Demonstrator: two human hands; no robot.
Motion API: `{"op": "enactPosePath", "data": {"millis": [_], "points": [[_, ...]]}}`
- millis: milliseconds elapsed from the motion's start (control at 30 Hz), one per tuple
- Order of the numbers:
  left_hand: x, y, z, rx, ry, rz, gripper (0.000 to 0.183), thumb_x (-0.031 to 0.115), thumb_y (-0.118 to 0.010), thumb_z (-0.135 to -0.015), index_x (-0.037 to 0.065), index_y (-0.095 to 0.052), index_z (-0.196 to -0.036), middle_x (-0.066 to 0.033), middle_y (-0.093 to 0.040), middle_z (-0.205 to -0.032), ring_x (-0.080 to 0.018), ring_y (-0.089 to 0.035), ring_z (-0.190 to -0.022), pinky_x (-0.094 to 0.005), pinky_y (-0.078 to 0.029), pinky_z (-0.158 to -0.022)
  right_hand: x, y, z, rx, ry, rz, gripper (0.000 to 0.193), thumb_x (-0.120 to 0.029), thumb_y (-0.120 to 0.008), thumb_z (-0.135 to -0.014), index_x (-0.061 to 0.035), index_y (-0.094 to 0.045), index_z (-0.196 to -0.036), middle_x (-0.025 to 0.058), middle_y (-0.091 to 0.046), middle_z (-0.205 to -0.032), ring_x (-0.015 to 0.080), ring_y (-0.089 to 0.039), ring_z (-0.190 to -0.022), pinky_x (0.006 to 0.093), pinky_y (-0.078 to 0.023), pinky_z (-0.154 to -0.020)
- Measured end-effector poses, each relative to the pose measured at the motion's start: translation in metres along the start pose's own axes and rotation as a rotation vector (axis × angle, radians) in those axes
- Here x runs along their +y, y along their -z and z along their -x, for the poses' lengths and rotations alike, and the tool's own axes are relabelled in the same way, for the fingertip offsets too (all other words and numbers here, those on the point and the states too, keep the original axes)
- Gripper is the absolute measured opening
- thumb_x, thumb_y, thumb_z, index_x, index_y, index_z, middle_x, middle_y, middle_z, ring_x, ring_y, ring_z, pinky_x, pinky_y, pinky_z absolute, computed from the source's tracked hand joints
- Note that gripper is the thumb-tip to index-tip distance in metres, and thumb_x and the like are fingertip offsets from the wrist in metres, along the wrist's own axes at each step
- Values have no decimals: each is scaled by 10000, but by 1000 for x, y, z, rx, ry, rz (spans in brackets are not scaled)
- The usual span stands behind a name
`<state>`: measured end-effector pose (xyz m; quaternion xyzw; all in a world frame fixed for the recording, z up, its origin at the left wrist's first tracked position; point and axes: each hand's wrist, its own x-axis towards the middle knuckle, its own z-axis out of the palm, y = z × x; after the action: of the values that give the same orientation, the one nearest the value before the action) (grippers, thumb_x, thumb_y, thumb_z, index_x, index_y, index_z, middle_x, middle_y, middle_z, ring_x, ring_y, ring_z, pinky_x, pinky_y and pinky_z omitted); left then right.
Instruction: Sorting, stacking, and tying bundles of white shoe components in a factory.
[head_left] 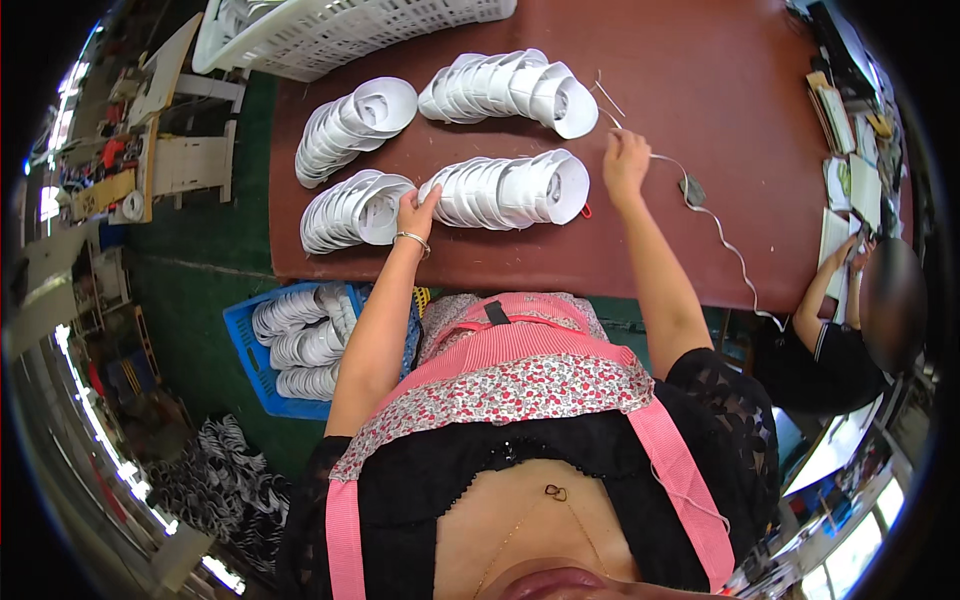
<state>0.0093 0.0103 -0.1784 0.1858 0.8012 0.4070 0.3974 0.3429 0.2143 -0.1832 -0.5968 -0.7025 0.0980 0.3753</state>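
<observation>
Pink apron straps [345, 530] lie nearest. Left hand [414, 213], fingers parted, touches the front-right stack of white cup-shaped pieces [500, 192] on the red-brown table [710, 90]; right hand [627, 160] seems to pinch white cord [735, 246]. Four stacks [505, 88] look formed, none visibly tied; a blue crate [251, 366] holds more.

Black top [400, 500], lacy sleeves [738, 400]; floral apron [510, 395], pink straps [685, 490], black tab [497, 313] at its 12 o'clock; heart pendant [555, 491], left-wrist bangle [413, 238].

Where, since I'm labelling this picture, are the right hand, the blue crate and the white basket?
Right hand [627, 162]: head view, back of the hand.
Blue crate [249, 350]: head view, left wall.
White basket [368, 38]: head view, slatted side.
</observation>
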Motion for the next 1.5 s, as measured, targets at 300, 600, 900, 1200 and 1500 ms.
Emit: {"op": "enactPosePath", "data": {"millis": [300, 600, 900, 1200, 1500], "points": [[-19, 11, -15, -56, 41, 3, 831, 439, -777, -801, -94, -434, -1338, -193, -574, -1264, -238, -556, -1165, -322, -433, -998, 59, 5, -58, -236, -596, -827, 169, -171, -626, -938, -16, -646, -1003, 73, -689, -828, 124, -600, -669, 271, -487, -690], [12, 10, -21, -274, 255, 291, 561, 401, -748, -836, -26, -620, -1177, -118, -676, -1107, -182, -654, -995, -301, -523, -838, -31, 47, 51, -543, -14, -378, 113, -55, -699, -817, -13, -720, -919, 120, -637, -801, 203, -601, -702, 323, -482, -645], [34, 28, -30, -881, 471, 569, 461, 190, -566, -981, -22, -464, -1376, -88, -593, -1314, -174, -587, -1185, -337, -448, -1039, -95, -31, 57, -1024, -154, -689, 211, -44, -687, -809, 18, -708, -1009, 71, -714, -1047, 173, -647, -980, 323, -503, -867], [34, 29, -15, -1097, 746, 692, 628, 116, -633, -919, -13, -333, -1456, -119, -448, -1457, -233, -435, -1351, -391, -286, -1172, -145, 4, 39, -1354, -379, -599, 444, -68, -685, -819, 19, -580, -1242, 114, -641, -1216, 217, -579, -1151, 346, -457, -982], [71, 42, 16, -1165, 852, 801, 662, 123, -620, -910, -15, -299, -1472, -158, -440, -1455, -253, -440, -1349, -398, -297, -1163, -171, 38, 31, -1393, -433, -560, 572, -147, -764, -784, 0, -537, -1288, 135, -612, -1256, 255, -576, -1177, 363, -447, -1000]]}}
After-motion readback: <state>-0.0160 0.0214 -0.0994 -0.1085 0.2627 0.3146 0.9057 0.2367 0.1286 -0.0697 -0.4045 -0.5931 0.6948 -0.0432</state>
